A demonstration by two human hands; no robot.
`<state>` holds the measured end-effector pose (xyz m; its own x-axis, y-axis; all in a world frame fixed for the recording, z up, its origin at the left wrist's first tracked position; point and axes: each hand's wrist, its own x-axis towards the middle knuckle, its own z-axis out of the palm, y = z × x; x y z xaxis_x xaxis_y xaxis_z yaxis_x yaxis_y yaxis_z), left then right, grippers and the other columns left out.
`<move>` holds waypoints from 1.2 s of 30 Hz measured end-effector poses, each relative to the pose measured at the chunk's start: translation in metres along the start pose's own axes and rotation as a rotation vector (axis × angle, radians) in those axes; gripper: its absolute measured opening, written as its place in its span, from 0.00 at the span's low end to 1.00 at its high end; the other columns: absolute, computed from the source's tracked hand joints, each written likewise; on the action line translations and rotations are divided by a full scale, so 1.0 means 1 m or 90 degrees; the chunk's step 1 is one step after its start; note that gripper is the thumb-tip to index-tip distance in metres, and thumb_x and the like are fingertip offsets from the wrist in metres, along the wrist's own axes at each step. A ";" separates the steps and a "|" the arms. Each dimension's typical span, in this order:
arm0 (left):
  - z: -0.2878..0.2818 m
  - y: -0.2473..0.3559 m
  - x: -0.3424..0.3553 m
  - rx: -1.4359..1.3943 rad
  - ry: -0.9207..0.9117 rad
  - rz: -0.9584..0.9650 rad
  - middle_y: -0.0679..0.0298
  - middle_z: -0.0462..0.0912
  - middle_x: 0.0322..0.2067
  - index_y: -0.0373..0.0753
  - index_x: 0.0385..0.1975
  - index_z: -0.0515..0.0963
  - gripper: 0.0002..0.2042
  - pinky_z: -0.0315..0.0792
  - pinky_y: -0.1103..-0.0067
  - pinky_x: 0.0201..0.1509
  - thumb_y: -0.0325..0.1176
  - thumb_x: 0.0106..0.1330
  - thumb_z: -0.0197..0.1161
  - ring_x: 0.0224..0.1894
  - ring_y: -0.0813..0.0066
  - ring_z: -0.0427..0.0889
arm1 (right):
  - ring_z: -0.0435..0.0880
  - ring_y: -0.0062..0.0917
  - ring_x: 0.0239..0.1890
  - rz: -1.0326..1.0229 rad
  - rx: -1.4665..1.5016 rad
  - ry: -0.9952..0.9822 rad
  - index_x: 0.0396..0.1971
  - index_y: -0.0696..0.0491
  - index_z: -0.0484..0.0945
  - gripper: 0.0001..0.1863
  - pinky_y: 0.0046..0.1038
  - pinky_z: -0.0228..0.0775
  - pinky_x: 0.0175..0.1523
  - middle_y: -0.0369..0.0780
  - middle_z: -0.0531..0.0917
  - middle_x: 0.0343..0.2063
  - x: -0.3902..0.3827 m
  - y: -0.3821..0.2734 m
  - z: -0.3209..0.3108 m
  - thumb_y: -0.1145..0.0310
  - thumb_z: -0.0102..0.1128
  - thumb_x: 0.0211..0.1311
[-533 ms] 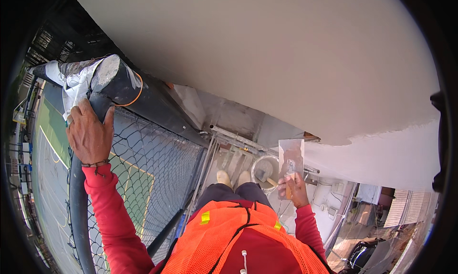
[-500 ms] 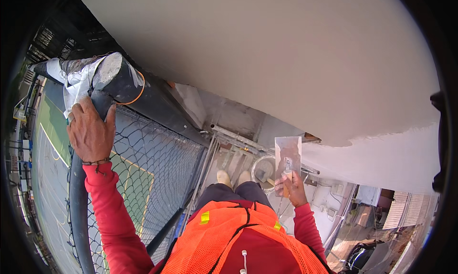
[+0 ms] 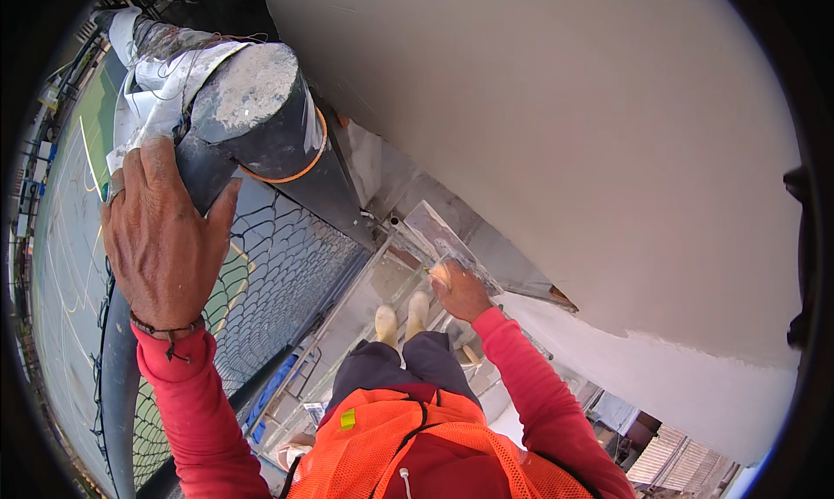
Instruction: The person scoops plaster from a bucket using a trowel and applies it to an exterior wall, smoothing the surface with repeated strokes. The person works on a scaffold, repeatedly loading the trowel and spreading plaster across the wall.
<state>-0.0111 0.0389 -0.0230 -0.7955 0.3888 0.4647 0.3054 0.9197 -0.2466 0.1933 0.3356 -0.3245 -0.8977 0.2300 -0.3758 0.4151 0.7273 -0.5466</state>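
Note:
My left hand [image 3: 165,243] grips the top of a dark metal pipe [image 3: 206,173], fingers over one side and thumb on the other. The fingertips touch a torn white wrapping [image 3: 161,91] bound on with thin wire. Beside them is the rough grey end of a thick dark post [image 3: 252,86], with an orange cord [image 3: 287,178] round it. My right hand [image 3: 462,292] is closed round the handle of a plastering trowel [image 3: 432,227]. The flat rectangular blade is tilted, close to the lower edge of the plastered wall [image 3: 556,134].
Chain-link fence [image 3: 287,247] runs down on the left, with a sports court [image 3: 65,238] far below. My pale boots [image 3: 387,323] stand on a narrow scaffold platform [image 3: 391,277]. Smooth grey plaster meets a whiter band [image 3: 608,351] low on the wall. Corrugated roofing [image 3: 673,456] shows below right.
My right hand has carried the trowel left and up, turning its blade diagonal. My left hand keeps its hold on the pipe, while the whole view has shifted and the post looks nearer.

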 end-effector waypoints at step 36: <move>0.000 -0.045 -0.026 0.055 -0.111 -0.074 0.39 0.77 0.56 0.32 0.64 0.67 0.46 0.72 0.54 0.56 0.58 0.52 0.78 0.56 0.40 0.80 | 0.90 0.47 0.45 -0.073 -0.259 0.035 0.57 0.50 0.67 0.19 0.48 0.81 0.50 0.49 0.88 0.45 0.456 -0.031 0.078 0.60 0.56 0.72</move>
<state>-0.0041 -0.0126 -0.0239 -0.9032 0.2586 0.3425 0.1668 0.9469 -0.2750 -0.2169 0.3679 -0.5371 -0.9459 0.1594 -0.2827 0.2301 0.9436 -0.2380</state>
